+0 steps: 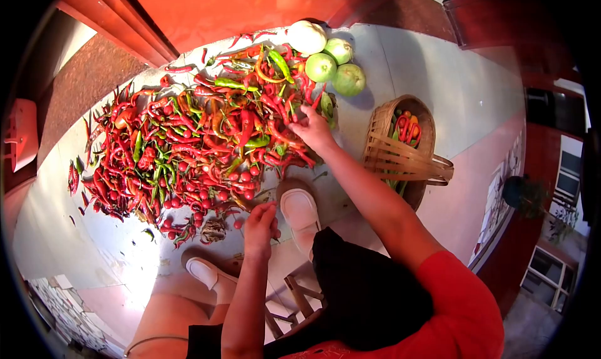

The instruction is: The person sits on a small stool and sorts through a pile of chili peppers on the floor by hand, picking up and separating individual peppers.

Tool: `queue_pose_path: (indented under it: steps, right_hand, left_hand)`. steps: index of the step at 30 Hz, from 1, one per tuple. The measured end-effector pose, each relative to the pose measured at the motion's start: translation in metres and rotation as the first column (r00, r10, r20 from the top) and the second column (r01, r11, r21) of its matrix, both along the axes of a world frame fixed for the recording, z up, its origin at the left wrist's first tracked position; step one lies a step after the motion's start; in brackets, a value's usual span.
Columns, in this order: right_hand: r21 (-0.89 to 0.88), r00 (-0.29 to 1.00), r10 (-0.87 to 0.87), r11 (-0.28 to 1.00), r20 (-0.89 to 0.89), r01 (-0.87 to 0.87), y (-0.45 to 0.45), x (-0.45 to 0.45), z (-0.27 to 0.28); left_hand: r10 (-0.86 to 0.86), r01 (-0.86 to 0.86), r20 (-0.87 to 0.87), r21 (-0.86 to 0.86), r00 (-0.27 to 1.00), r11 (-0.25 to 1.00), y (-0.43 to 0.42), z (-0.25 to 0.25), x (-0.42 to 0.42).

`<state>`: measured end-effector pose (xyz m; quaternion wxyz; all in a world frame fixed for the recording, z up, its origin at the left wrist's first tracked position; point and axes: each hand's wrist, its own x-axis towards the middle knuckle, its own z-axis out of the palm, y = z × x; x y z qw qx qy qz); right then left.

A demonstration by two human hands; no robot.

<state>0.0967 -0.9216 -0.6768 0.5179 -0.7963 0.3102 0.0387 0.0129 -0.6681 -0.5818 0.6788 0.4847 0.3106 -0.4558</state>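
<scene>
A wide heap of chili peppers (188, 140), mostly red with some green and orange ones, is spread on the pale floor. My right hand (313, 130) reaches over the heap's right edge, its thumb and fingers apart, close to several red chilies. Nothing shows between those fingers. Nearer my body, my left hand (258, 230) is raised at the heap's front edge with the fingers curled together. A small dark bit shows by its fingertips, too small to name. Round red peppers (238, 223) lie just left of that hand.
Several pale green round gourds (349, 80) sit behind my right hand. A woven basket (432, 140) holding red, orange and green peppers stands to the right. My shoe (298, 210) is close to the heap's front edge. A red door (231, 11) rises behind.
</scene>
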Motion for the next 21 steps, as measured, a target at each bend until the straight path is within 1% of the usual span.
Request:
queue_pose_path:
  steps: [1,2,3,5,6,7,8,9,11,12,13,16,17,19,21]
  right_hand:
    - [0.191,0.993,-0.002,0.981,0.119,-0.021,-0.001,-0.008,-0.002]
    - [0.084,0.993,0.022,0.996,0.114,-0.032,-0.002,-0.017,0.004]
    - [0.080,0.993,0.028,0.996,0.114,-0.037,-0.002,-0.022,0.017]
    - [-0.031,0.973,-0.119,0.991,0.198,0.127,-0.001,-0.028,0.043]
    - [-0.072,0.929,-0.034,0.995,0.368,0.065,0.004,-0.023,0.050]
    - [-0.074,0.928,-0.040,0.995,0.371,0.072,0.012,-0.017,0.057]
    - [-0.258,0.941,0.147,0.964,0.305,-0.067,0.021,-0.011,0.066]
    - [-0.422,0.926,0.317,0.882,0.203,-0.210,0.029,-0.007,0.070]
    - [-0.531,0.918,0.378,0.756,-0.122,-0.382,0.040,0.002,0.071]
    - [-0.482,0.900,0.384,0.760,-0.208,-0.436,0.042,0.005,0.075]
    - [-0.483,0.902,0.381,0.762,-0.205,-0.432,0.040,0.005,0.072]
    - [-0.522,0.936,0.352,0.800,0.006,-0.297,0.029,-0.010,0.047]
    - [-0.525,0.936,0.352,0.799,0.011,-0.294,0.026,-0.012,0.052]
    - [-0.540,0.986,0.151,0.837,0.076,-0.087,0.021,-0.016,0.061]
    - [-0.550,0.993,0.104,0.833,0.052,-0.059,0.015,-0.016,0.052]
  left_hand:
    - [-0.003,0.003,0.003,-0.003,1.000,1.000,0.000,0.000,0.001]
    - [0.001,-0.001,0.004,-0.005,1.000,1.000,0.001,0.001,0.002]
    - [0.015,-0.015,0.001,0.011,1.000,1.000,0.002,0.001,0.002]
    - [0.028,-0.028,-0.002,0.025,1.000,0.999,0.003,0.001,-0.001]
    - [0.030,-0.030,-0.007,0.040,1.000,0.999,0.003,-0.001,-0.002]
    - [0.029,-0.028,-0.011,0.055,1.000,0.998,0.003,-0.002,-0.002]
    - [0.020,-0.020,-0.008,0.052,1.000,0.998,0.002,-0.002,-0.002]
    - [0.016,-0.015,-0.017,0.057,1.000,0.998,0.001,-0.001,-0.003]
    - [0.014,-0.013,-0.021,0.060,1.000,0.998,-0.002,0.000,-0.003]
    - [0.023,-0.021,-0.024,0.053,0.999,0.998,-0.002,0.001,-0.003]
    - [0.030,-0.029,-0.028,0.047,0.999,0.998,-0.001,0.001,-0.002]
    - [0.020,-0.020,-0.001,0.051,1.000,0.998,0.001,0.009,0.003]
    - [0.021,-0.021,0.005,0.050,1.000,0.999,0.001,0.008,0.005]
    - [0.035,-0.036,0.011,0.066,0.999,0.997,0.002,0.005,0.007]
    - [0.041,-0.041,0.005,0.059,0.999,0.997,0.000,0.003,0.008]
